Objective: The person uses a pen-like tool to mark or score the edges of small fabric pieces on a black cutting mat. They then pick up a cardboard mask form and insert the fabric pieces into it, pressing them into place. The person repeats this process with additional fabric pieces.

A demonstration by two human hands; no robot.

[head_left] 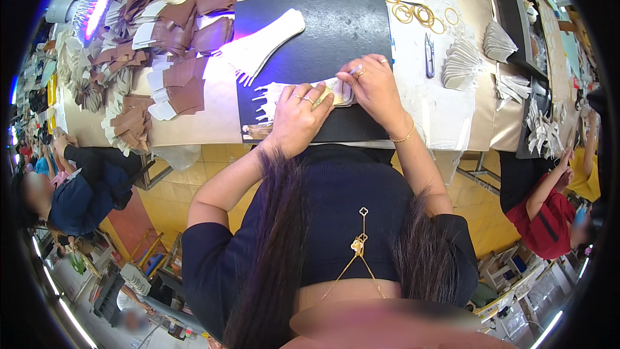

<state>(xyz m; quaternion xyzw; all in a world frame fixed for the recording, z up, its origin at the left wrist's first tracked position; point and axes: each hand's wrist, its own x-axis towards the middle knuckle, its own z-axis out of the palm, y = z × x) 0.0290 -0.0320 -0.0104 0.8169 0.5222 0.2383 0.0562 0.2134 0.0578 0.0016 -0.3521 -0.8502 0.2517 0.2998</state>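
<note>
On the black board [336, 32] lies a white piece with a fringed end [263, 103]. My left hand [298, 113] is curled over this piece and holds it down, its fingers close together. Beside it, my right hand [374, 84] is closed in a pinch at the piece's right end. A small pale bit shows between its fingertips, too small to name. Farther up the board rests another white fringed piece [274, 42], possibly several layers thick. The underside of the held piece and my left thumb are mostly hidden.
Stacks of brown and white cut pieces [184, 87] crowd the table's left, under a glowing lamp [92, 16]. To the right are yellow rubber bands [416, 14], thread snips [429, 55] and fanned white pieces [462, 64]. Co-workers sit at left [84, 187] and right [546, 213].
</note>
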